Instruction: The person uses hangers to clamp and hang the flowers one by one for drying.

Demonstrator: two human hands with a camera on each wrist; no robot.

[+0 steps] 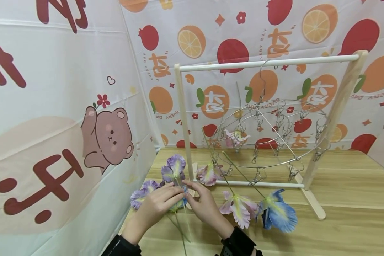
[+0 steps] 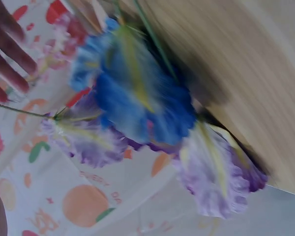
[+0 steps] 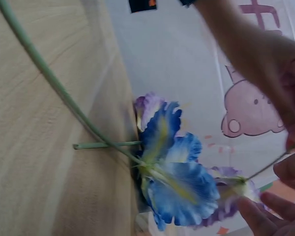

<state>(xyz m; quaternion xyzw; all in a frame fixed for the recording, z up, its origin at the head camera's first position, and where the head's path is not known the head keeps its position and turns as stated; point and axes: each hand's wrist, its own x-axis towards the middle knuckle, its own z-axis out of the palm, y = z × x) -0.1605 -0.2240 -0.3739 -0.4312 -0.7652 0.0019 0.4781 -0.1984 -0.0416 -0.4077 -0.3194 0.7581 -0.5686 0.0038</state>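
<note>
Above the left side of the table, my left hand (image 1: 160, 202) pinches the thin stem of a purple artificial iris (image 1: 174, 167), whose bloom points away from me. My right hand (image 1: 204, 206) is close beside it, thumb and fingers apart around the stem area in the right wrist view. Below the hands lies a blue iris (image 3: 182, 189) with a green stem running toward me. Another purple iris (image 2: 214, 172) rests at the table's left edge. The left fingertips are partly hidden in the head view.
A wooden rack (image 1: 336, 113) carries a round wire hanger (image 1: 265, 165) with several clips. A pink iris (image 1: 238, 208) and another blue iris (image 1: 280, 211) lie to the right, stems leaning toward the hanger. More pink blooms (image 1: 208, 175) sit by the rack's left foot. Printed cloth (image 1: 192, 78) lines the back.
</note>
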